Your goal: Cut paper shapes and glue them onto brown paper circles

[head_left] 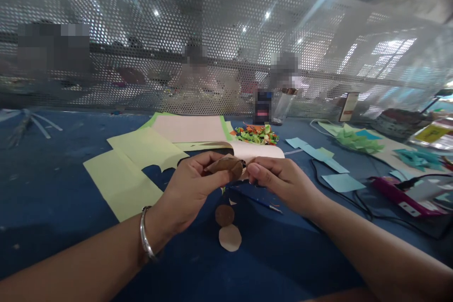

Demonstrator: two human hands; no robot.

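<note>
My left hand (189,184), with a silver bangle (145,233) at its wrist, holds a brown piece of paper or cardboard (226,166) with a rounded edge between thumb and fingers. Close to that piece's right edge, the thumb and fingers of my right hand (283,179) are pinched together. A small dark thing shows between the two hands; what the right fingers grip is hidden. Below the hands, a brown disc (224,216) and a paler beige disc (230,238) lie on the blue table. A blue pen or thin brush (260,200) lies just behind them.
Pale yellow sheets (122,184) lie at left, a pink sheet (191,127) behind. Coloured paper scraps (258,135) are heaped at the back by a bottle (284,106). At right are light blue papers (343,182), black cables and a magenta power strip (406,203). A perforated metal screen (226,23) rises behind.
</note>
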